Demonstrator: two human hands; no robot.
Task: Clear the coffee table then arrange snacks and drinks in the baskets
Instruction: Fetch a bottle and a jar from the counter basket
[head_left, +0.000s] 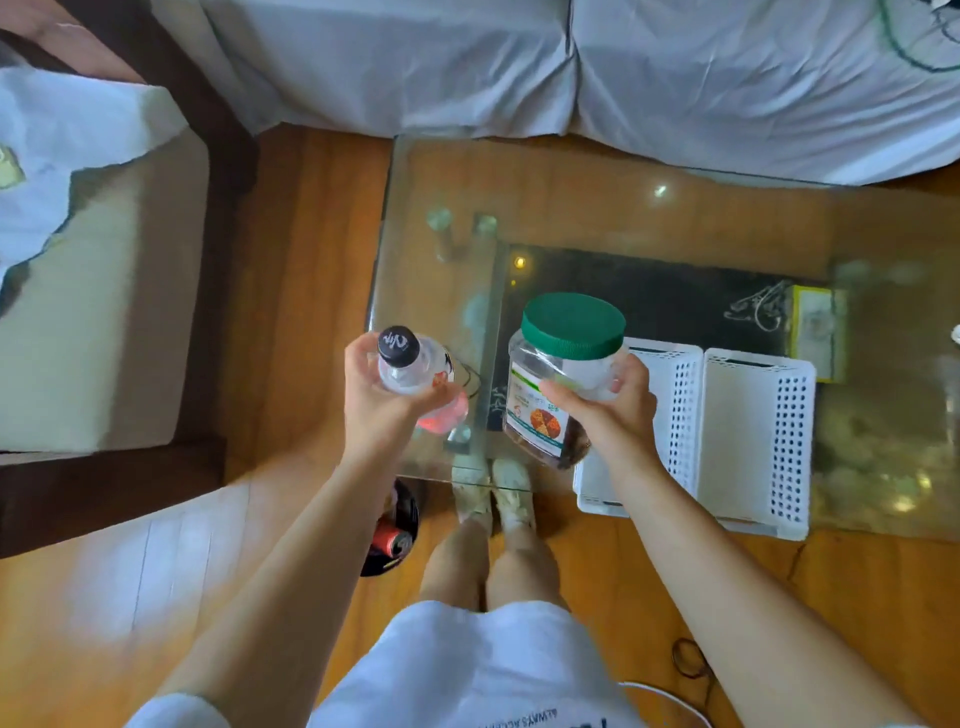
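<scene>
My left hand (376, 402) grips a clear drink bottle (410, 366) with a black cap and pink liquid, held above the near left corner of the glass coffee table (597, 208). My right hand (610, 410) holds a clear snack jar (558, 374) with a green lid, tilted, just left of two white perforated baskets. The left basket (675, 395) is partly hidden by my right hand and forearm. The right basket (748, 436) beside it holds nothing. Both baskets sit at the table's near edge.
A sofa under a pale cover (571, 67) runs along the far side. An armchair (104, 286) stands at the left. On the floor by my feet sits a dark bin (395, 535) holding a red can. A yellow-edged box (815, 327) lies under the glass.
</scene>
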